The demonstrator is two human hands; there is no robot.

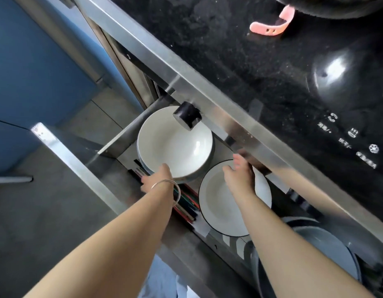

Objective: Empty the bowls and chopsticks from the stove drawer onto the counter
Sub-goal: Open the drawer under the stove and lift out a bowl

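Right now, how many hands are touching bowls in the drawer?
2: left hand grips the stacked white bowl; right hand rests on the black-rimmed white bowl.

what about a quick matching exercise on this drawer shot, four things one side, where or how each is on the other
Things:
1. white bowl stack
2. dark-rimmed bowl
3. chopsticks
4. pink utensil

Places or states:
A. lying on the black cooktop
B. under the right hand
C. lying in the drawer between the two arms
D. gripped at the near rim by the left hand

Pairs: 1-D, 2-B, 3-C, 4-A
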